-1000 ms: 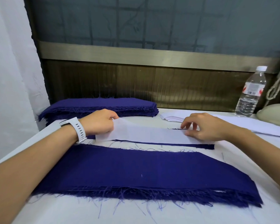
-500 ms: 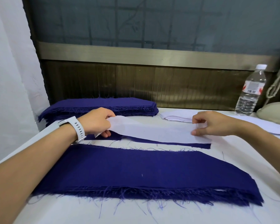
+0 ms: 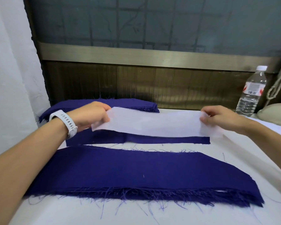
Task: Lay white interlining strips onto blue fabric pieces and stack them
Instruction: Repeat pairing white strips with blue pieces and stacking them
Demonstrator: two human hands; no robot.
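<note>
One white table (image 3: 234, 159). Three blue lots: near stack (image 3: 136, 174), single blue piece (image 3: 152, 140) mid-table, far-left pile (image 3: 128, 103). One white interlining strip (image 3: 154, 125) raised above the single piece, left hand (image 3: 91, 115) and right hand (image 3: 217, 116) each pinched shut on an end. One bottle (image 3: 251, 93) far right.

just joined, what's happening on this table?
A person holds a thin white interlining strip stretched between the left hand and right hand, one end pinched in each, lifted just above a narrow blue fabric piece on the white table. It is not yet laid flat. A wider pile of frayed blue fabric lies nearer, a stack of blue pieces sits at the back left, and a clear plastic water bottle stands at the right.
</note>
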